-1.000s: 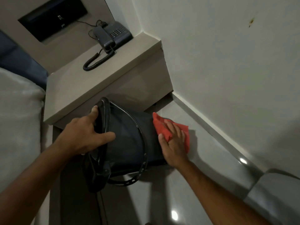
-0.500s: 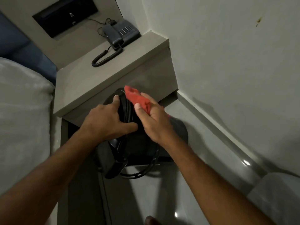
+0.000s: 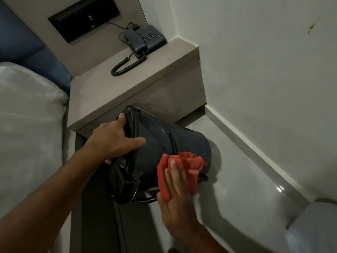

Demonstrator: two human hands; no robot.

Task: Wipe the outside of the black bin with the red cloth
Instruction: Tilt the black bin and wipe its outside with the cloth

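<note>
The black bin is tipped on its side over the grey floor, its open mouth towards me and its base pointing right. My left hand grips the rim, thumb on the outer wall, fingers inside the mouth. My right hand presses the crumpled red cloth flat against the lower side of the bin near its base. A black liner bag hangs out of the mouth, and the thin wire handle loops below.
A beige bedside shelf stands just behind the bin, with a dark telephone and its coiled cord on top. A white-covered bed lies at the left. The white wall and its skirting close off the right side.
My right hand with the red cloth has swept from the top of the bin near the rim down to its lower side near the base. My left hand kept its hold on the rim.
</note>
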